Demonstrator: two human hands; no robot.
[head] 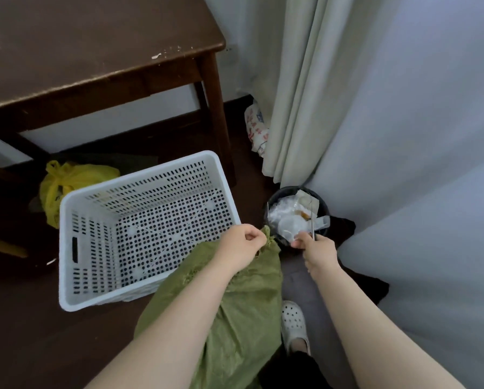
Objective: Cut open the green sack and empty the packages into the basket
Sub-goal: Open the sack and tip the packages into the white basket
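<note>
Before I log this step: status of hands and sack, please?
Left hand pinches green sack top. Right hand holds thin metal tool. Basket empty, nothing blocking.

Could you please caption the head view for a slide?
Left hand grips the top of the green sack beside the white basket; right hand holds a thin metal tool over the bin.

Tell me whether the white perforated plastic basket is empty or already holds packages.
Empty. The white perforated plastic basket shows a bare holed floor wherever visible; no packages lie inside.
</note>
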